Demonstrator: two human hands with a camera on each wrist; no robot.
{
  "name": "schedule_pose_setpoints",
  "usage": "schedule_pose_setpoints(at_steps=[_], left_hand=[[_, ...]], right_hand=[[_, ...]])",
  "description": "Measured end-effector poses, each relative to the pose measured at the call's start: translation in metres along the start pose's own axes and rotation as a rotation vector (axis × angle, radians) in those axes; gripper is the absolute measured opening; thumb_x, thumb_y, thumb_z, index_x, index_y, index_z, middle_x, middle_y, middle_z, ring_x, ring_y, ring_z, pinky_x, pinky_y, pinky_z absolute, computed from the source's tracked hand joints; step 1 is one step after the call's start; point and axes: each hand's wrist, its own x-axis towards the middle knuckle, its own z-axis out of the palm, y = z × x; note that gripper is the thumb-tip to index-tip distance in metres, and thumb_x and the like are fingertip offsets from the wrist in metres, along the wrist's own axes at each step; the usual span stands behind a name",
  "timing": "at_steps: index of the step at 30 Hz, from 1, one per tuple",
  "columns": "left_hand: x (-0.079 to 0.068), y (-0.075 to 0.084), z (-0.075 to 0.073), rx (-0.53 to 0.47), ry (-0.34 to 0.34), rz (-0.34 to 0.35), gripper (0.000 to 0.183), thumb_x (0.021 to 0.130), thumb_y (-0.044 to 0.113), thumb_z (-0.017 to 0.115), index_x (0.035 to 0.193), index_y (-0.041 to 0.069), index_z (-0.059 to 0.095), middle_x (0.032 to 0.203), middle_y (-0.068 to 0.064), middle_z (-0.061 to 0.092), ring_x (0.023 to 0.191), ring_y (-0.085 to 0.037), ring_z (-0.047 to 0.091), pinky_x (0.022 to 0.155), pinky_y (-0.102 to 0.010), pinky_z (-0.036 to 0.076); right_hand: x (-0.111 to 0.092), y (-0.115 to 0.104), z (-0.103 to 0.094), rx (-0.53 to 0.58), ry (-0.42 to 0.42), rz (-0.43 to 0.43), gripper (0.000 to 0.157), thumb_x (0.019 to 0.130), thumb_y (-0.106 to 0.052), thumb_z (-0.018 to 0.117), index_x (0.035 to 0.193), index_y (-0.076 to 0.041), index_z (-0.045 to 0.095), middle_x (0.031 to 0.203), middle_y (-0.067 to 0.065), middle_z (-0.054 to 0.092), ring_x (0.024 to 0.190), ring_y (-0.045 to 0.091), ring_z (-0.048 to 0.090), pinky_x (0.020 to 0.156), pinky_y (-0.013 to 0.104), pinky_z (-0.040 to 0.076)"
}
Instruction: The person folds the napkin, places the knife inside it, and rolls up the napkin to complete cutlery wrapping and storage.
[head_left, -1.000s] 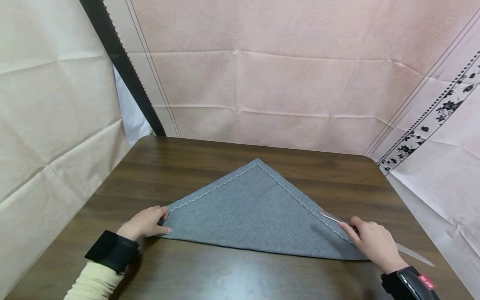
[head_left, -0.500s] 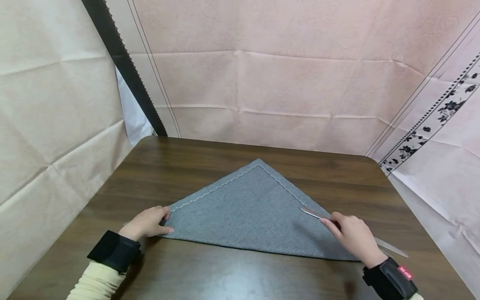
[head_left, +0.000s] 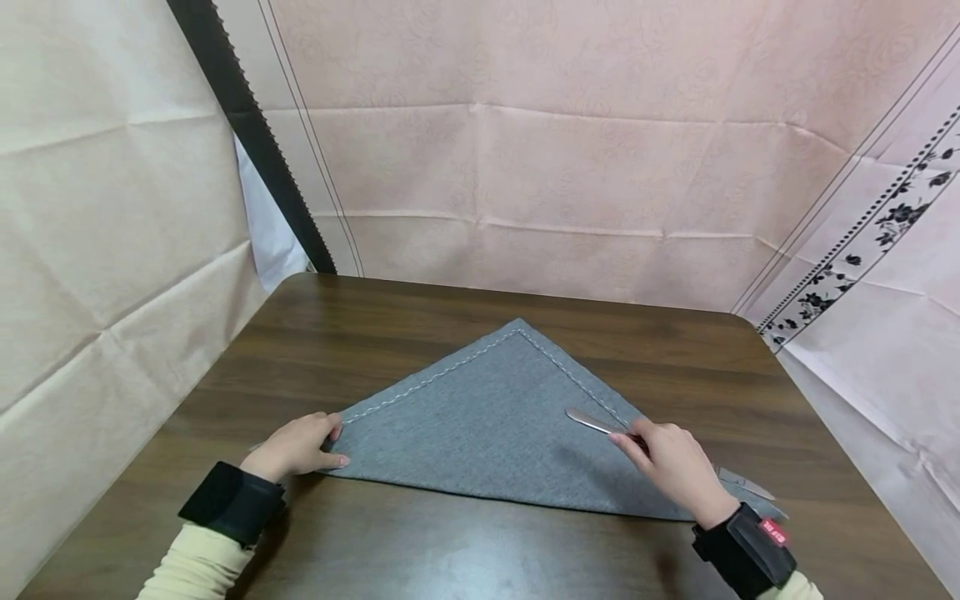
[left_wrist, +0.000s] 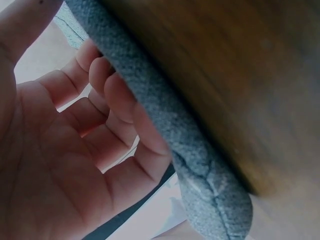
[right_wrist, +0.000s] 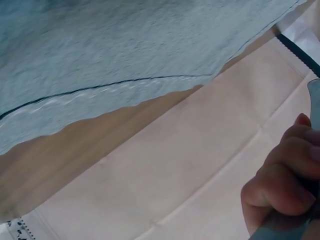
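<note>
The grey triangular cloth [head_left: 480, 442] lies across the middle and lower part of the head view, between the two hands. At its left corner is the left hand [head_left: 296, 446], thumb spread well away from bent fingers that touch the cloth's edge; the left wrist view shows their tips against it. The right hand [head_left: 678, 467], above the cloth's lower right, grips a metal tool [head_left: 588, 420], its rounded silver end pointing to the left. A pointed silver piece [head_left: 746, 482] shows beyond that wrist, though whether it belongs to the same tool cannot be told. The right hand and its black wristband [head_left: 744, 550] cover part of the cloth's right end, whose tip shows at lower right. A dark wooden table [head_left: 412, 325] lies beneath, with a pale pink sheet [head_left: 480, 183] across the upper frame, a black strip [head_left: 251, 129] at upper left and a floral band [head_left: 847, 250] at right. The cloth's peak points up the frame; a wavy white stitched line follows both sloping sides, the lower edge runs nearly straight, and a soft shadow falls left of the right hand.
</note>
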Motion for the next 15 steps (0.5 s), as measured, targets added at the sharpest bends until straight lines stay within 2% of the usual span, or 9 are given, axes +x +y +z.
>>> schedule_pose_setpoints(at_steps=[3,9,15], left_hand=[[0.0,0.0,0.0,0.001,0.005,0.011,0.042,0.071,0.033,0.076,0.074,0.011,0.041,0.065,0.001,0.034,0.059,-0.014,0.035,0.055,-0.029,0.028],[-0.001,0.006,-0.003,0.0,-0.034,-0.045,0.039,0.072,0.029,0.076,0.076,0.01,0.043,0.067,0.0,0.036,0.061,-0.015,0.036,0.056,-0.03,0.029],[-0.001,0.007,-0.002,0.019,-0.033,-0.056,0.038,0.072,0.028,0.076,0.076,0.01,0.043,0.067,0.0,0.035,0.061,-0.015,0.035,0.056,-0.029,0.029]], right_hand=[[0.004,-0.006,0.002,0.026,0.009,-0.028,0.027,0.084,-0.019,0.065,0.065,-0.018,0.046,0.054,-0.014,0.024,0.047,-0.002,0.02,0.046,0.019,0.019],[0.012,-0.017,0.01,0.069,0.009,-0.052,0.022,0.083,-0.016,0.066,0.069,-0.017,0.049,0.054,-0.014,0.026,0.047,-0.002,0.02,0.045,0.018,0.019],[0.018,-0.027,0.016,0.102,0.022,-0.1,0.017,0.082,-0.013,0.067,0.074,-0.014,0.052,0.055,-0.015,0.028,0.047,-0.004,0.02,0.044,0.017,0.019]])
